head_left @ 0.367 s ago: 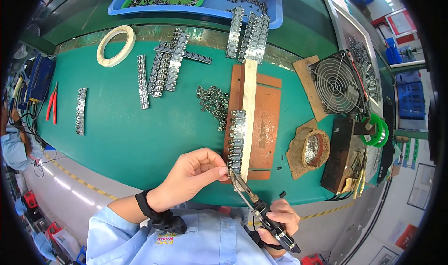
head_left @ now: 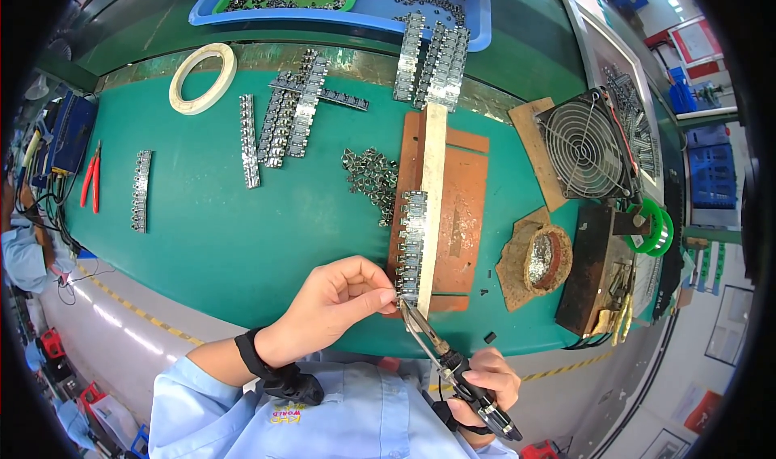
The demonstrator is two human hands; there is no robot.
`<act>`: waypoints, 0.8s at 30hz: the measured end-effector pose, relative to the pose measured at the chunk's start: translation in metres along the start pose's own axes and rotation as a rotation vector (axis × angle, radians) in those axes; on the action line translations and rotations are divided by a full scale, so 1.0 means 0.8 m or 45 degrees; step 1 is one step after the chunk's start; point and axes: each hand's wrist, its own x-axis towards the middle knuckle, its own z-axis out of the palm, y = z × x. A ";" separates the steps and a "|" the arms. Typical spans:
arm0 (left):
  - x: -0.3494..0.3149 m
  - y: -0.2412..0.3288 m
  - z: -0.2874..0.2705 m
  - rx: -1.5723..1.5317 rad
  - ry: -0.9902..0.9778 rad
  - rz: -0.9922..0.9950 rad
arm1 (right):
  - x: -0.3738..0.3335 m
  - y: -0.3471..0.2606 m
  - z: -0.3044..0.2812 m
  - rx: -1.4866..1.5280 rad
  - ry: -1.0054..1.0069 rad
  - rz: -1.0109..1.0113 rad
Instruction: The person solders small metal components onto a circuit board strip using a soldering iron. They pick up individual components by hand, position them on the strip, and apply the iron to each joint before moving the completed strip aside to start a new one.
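My left hand (head_left: 343,297) pinches thumb and forefinger together at the near end of a strip of small circuit boards (head_left: 411,245). Whatever sits between those fingertips is too small to make out. The strip stands along the left side of a pale bar (head_left: 433,156) on a reddish-brown board (head_left: 461,224). In my right hand (head_left: 493,382) is a black soldering iron (head_left: 454,363) with a thin feed tube beside its shaft. Its tip points up-left to the strip's near end, close to my left fingertips; contact cannot be made out. Small metal parts (head_left: 372,180) lie heaped left of the board.
More board strips (head_left: 303,115) lie far left of the bar; others (head_left: 440,63) lean at its far end. Red-handled pliers (head_left: 90,180) and a tape roll (head_left: 178,95) lie left. Rightward stand a fan (head_left: 584,143), a round tip-cleaning dish (head_left: 550,257) and a green solder spool (head_left: 655,226).
The soldering iron's tip has shifted slightly toward me along the strip's near end. My left hand keeps its pinch in the same place.
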 end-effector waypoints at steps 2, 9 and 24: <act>0.000 0.000 0.000 -0.008 -0.001 0.004 | 0.002 -0.001 0.000 -0.009 -0.034 0.006; 0.000 0.000 0.001 -0.024 0.004 0.010 | 0.002 -0.001 0.000 -0.005 -0.043 0.012; -0.001 0.004 0.006 0.042 0.037 -0.005 | -0.041 0.019 0.003 -0.175 0.634 0.117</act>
